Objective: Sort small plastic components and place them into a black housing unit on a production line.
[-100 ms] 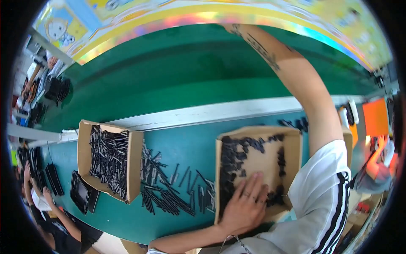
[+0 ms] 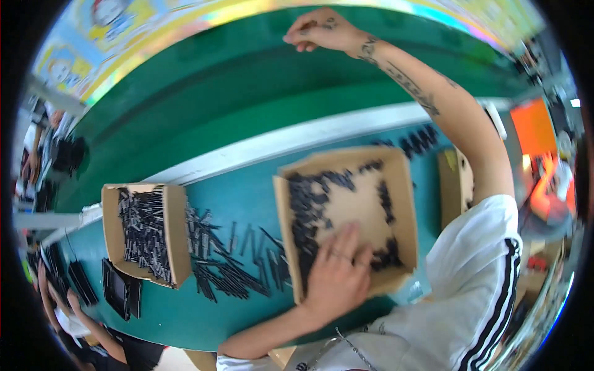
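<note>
Two cardboard boxes of small black parts sat on the green worktop. The left hand lay flat, fingers spread, in the nearer box; the right hand, far away, pinched something small.

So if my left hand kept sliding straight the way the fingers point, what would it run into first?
Your left hand lies flat in the cardboard box, fingers pointing toward its far wall. Straight on it would cross the bare box floor, probably brushing the small black parts heaped on its left side, then meet the far wall.
</note>
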A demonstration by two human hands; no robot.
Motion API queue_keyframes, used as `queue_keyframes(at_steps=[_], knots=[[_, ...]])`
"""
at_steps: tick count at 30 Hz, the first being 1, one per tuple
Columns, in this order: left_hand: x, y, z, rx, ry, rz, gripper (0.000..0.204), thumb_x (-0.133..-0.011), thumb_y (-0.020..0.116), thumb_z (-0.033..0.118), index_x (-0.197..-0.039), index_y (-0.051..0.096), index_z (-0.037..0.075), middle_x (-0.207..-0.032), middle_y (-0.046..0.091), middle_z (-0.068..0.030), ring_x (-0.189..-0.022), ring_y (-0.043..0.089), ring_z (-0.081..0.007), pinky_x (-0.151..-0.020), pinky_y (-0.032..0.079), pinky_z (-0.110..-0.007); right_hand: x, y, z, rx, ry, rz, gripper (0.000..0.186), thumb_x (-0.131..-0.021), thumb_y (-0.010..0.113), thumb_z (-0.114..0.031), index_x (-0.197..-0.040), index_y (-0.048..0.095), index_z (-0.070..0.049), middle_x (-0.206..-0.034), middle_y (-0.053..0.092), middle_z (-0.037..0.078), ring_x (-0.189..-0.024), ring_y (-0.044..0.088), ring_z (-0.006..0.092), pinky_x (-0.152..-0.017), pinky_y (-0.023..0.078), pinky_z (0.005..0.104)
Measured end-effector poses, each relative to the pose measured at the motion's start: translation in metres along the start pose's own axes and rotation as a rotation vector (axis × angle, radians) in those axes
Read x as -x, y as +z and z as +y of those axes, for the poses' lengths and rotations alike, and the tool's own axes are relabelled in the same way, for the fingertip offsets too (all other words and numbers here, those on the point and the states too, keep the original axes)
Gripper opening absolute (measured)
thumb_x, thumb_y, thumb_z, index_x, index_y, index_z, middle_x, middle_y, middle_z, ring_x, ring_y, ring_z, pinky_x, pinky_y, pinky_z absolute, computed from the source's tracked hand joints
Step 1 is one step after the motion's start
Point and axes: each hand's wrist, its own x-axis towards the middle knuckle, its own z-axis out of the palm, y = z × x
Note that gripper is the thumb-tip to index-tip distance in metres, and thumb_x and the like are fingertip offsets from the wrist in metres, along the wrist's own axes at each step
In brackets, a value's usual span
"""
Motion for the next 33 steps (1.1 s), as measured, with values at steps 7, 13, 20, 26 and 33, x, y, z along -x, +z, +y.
queue_keyframes(at_steps=[7,13,20,26,33], knots=[[-0.015,0.004,0.012,0.059,0.063,0.027,0.024,-0.074,0.076,0.007,-0.098,0.075,0.008,-0.121,0.061,-0.012,-0.107,0.06,-0.0321,-0.09,0.047,-0.041,0.282,-0.136,0.017,0.143,0.115,0.067,0.014,-0.084,0.071,-0.015,-0.085,0.072,-0.001,-0.073,0.068,0.005,-0.073,0.067,0.0146,-0.068,0.054,0.028],[-0.016,-0.005,0.019,0.168,0.001,-0.118,0.027,-0.074,0.079,0.007,-0.101,0.072,0.004,-0.101,0.065,-0.0108,-0.094,0.062,-0.0308,-0.084,0.05,-0.039,0.422,-0.123,0.068,0.861,0.227,0.23,0.028,-0.075,0.078,-0.017,-0.096,0.067,-0.002,-0.086,0.067,0.017,-0.083,0.067,0.0314,-0.075,0.054,0.0393],[-0.017,-0.015,0.032,0.057,-0.082,-0.289,0.03,-0.077,0.077,0.007,-0.107,0.071,0.005,-0.098,0.067,-0.0124,-0.085,0.065,-0.0288,-0.078,0.052,-0.036,0.432,-0.084,0.079,0.535,0.177,0.362,0.032,-0.069,0.081,-0.012,-0.096,0.068,0.0,-0.093,0.066,0.022,-0.092,0.064,0.039,-0.082,0.053,0.0442],[-0.021,-0.016,0.035,0.102,-0.175,-0.386,0.027,-0.078,0.073,0.002,-0.104,0.072,0.003,-0.09,0.07,-0.0127,-0.075,0.066,-0.0236,-0.071,0.053,-0.034,0.419,-0.075,-0.001,0.409,0.095,0.698,0.035,-0.07,0.081,-0.02,-0.098,0.069,-0.003,-0.089,0.066,0.015,-0.079,0.064,0.0315,-0.075,0.054,0.0389],[-0.042,-0.012,0.034,0.031,-0.059,-0.492,0.026,-0.073,0.07,0.001,-0.1,0.068,0.003,-0.093,0.068,-0.014,-0.087,0.067,-0.0277,-0.08,0.054,-0.037,0.357,0.014,-0.077,-0.086,-0.22,0.519,0.04,-0.074,0.082,-0.018,-0.11,0.069,-0.006,-0.099,0.063,0.008,-0.081,0.064,0.0185,-0.067,0.053,0.0297]])
